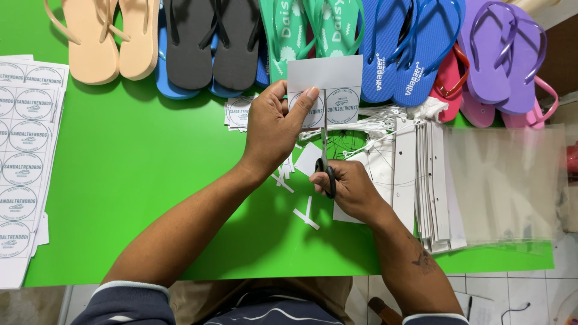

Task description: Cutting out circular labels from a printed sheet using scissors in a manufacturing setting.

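The left hand [274, 129] pinches a white label sheet [325, 90] printed with round emblems, holding it raised above the green bench [138, 162]; thumb and fingers close on its lower left part. The right hand [349, 189] has its grip closed through the black handles of the scissors [325, 150], whose blades point away from the person and enter the sheet between two emblems.

To cut well, in my judgement: keep the sheet taut and level, keep the blades in the blank gap between the emblems, and keep the left thumb off the cut line.

Paper offcuts [304, 213] lie on the bench under the hands. A stack of uncut label sheets [24, 138] lies at the far left, well apart. White cards [421, 180] and clear bags [506, 180] lie to the right. Flip-flops [301, 36] in many colours line the far edge.
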